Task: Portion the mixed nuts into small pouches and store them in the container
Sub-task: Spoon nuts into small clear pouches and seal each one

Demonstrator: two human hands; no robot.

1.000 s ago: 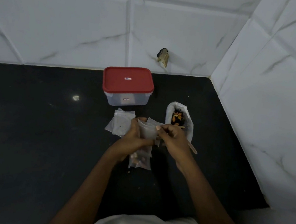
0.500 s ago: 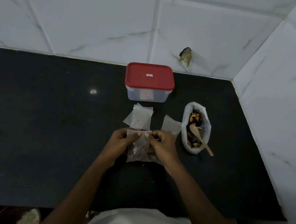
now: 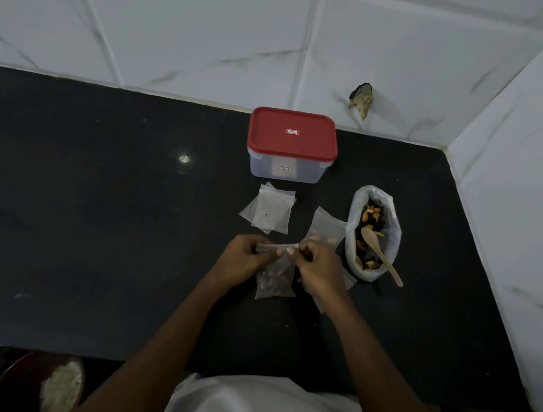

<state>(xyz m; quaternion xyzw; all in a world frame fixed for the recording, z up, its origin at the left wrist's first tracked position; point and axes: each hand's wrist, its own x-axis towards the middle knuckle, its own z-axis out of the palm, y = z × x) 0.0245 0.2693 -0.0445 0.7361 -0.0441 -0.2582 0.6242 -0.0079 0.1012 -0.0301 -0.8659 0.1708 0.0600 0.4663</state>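
Pinching the top edge of a filled pouch point(image 3: 275, 280) just as half a second ago, the left hand point(image 3: 242, 260) and right hand point(image 3: 318, 271) are keeping it at the front middle of the black counter point(image 3: 89, 216). The red-lidded container point(image 3: 290, 160) is sitting closed by the back edge. The nut bag point(image 3: 394, 235) and spoon point(image 3: 384, 255) are lying toward the right edge, with empty pouches point(image 3: 271, 211) between. White marbled tiles point(image 3: 184, 21) are lining the corner.

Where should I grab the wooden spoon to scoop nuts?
Take the wooden spoon by its bare handle end, coming from the near right. That end juts out over the rim of the nut bag, while the bowl lies among the nuts.
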